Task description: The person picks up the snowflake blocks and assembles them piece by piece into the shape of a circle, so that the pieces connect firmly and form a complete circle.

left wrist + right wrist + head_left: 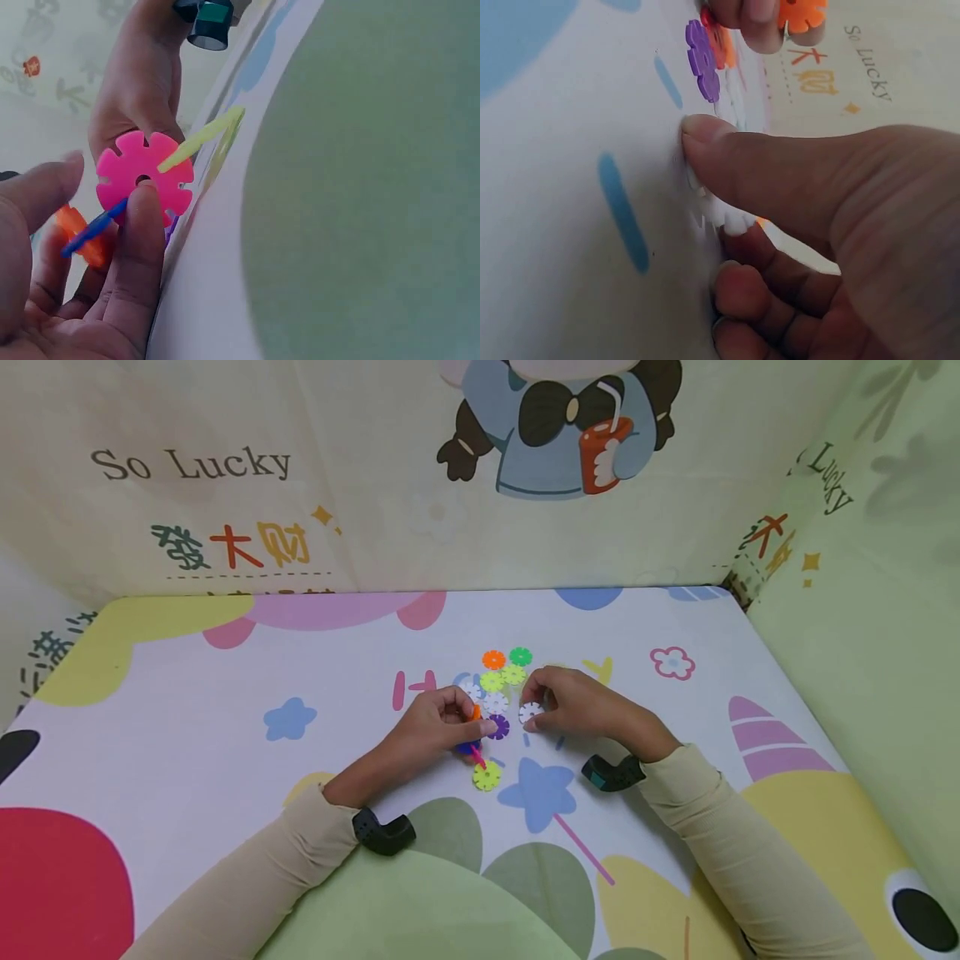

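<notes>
Near the centre of the worktop (202, 752), two bare hands worked close together over a small spread of notched plastic discs. The left hand (431, 727) grasped a joined cluster, in which a pink disc (124, 165) was held at the fingertips, with a yellow-green disc (487, 776) slotted into its edge and a blue disc (97, 229) beside it. An orange disc (79, 232) also showed among the left fingers.

At about 2 o'clock from that cluster, the right hand (581, 700) pinched a white disc (530, 713) between thumb and fingers; whether the disc had left the surface could not be told. Between 8 and 9 o'clock from it lay a purple disc (501, 727), the left thumb overlapping its edge in the head view.

Toward 12 o'clock from the purple disc came a loose white disc (495, 702), then two yellow-green discs side by side, and beyond them a second orange disc (493, 659) with a green disc (521, 656) at its 3 o'clock. A printed blue star (537, 795) sat between 3 and 4 o'clock from the cluster's yellow-green end. Beige sleeves (255, 868) covered both forearms, and at 12 o'clock rose a printed cloth backdrop (375, 493).
</notes>
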A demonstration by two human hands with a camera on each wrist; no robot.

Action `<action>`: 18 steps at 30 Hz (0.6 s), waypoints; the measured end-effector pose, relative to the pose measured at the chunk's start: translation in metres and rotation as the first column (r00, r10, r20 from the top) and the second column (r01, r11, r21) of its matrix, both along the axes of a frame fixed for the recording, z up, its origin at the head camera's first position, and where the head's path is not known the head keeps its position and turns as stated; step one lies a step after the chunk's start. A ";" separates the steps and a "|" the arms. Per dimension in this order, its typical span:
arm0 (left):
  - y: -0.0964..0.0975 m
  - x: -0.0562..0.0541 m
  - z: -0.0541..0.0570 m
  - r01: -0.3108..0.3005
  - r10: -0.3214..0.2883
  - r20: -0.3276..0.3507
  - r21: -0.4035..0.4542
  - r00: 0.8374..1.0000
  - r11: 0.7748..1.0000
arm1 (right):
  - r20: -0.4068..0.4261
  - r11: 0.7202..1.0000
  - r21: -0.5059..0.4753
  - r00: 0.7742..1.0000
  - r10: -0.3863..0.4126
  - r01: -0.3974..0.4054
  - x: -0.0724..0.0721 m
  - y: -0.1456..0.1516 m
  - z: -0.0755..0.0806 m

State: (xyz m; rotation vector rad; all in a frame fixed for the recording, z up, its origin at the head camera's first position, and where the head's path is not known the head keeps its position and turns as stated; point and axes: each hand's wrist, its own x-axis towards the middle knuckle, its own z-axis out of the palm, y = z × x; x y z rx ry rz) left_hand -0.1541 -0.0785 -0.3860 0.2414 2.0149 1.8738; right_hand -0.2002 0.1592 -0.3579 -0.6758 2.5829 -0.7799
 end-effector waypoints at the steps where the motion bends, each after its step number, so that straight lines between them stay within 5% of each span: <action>1: 0.000 0.000 0.000 -0.006 0.006 0.002 0.002 1.000 1.000 | 0.006 1.000 -0.004 1.000 -0.004 0.004 0.000 0.000 0.000; 11: -0.004 -0.001 0.001 0.037 -0.038 0.075 0.004 0.996 0.999 | -0.050 0.998 -0.062 0.999 0.017 -0.020 -0.001 0.004 0.001; 18: -0.010 -0.004 -0.001 0.104 -0.101 0.042 -0.086 0.994 0.991 | -0.125 0.989 -0.151 0.992 -0.016 -0.003 -0.001 0.003 -0.002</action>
